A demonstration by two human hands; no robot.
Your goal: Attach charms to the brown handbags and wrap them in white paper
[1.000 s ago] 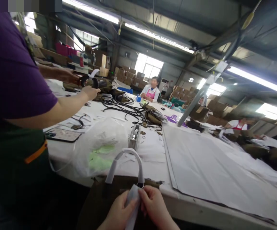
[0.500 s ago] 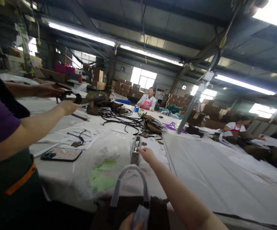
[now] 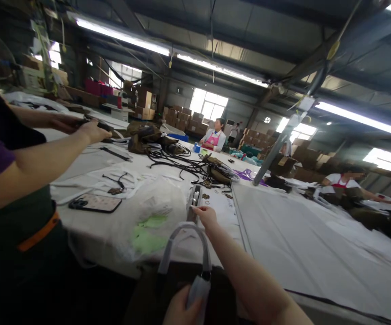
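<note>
A dark handbag (image 3: 195, 282) is close in front of me at the bottom, with an arched handle (image 3: 186, 227) wrapped in pale grey covering. My left hand (image 3: 181, 306) is closed around a second grey-wrapped strap (image 3: 199, 291) on the bag. Out over the table, my right hand (image 3: 206, 216) pinches at the near end of a grey tape dispenser (image 3: 195, 195). What lies between those fingertips is too small to make out. Beside the dispenser are small bronze-coloured charms (image 3: 205, 196) on white paper. Left of it lies a clear plastic bag (image 3: 161, 198) with light green pieces (image 3: 148, 237).
A phone (image 3: 95, 203) lies on the table's left. Black cords (image 3: 181, 164) and brown pouches (image 3: 144, 135) are piled farther back. On the left, a co-worker's hands (image 3: 92, 131) hold a dark strap. A metal post (image 3: 276, 146) rises at the right; another person (image 3: 214, 135) is across the table.
My view has shifted slightly. My right hand has stayed at the dispenser, its fingertips now at the near end. The co-worker's hands on the left have come closer together.
</note>
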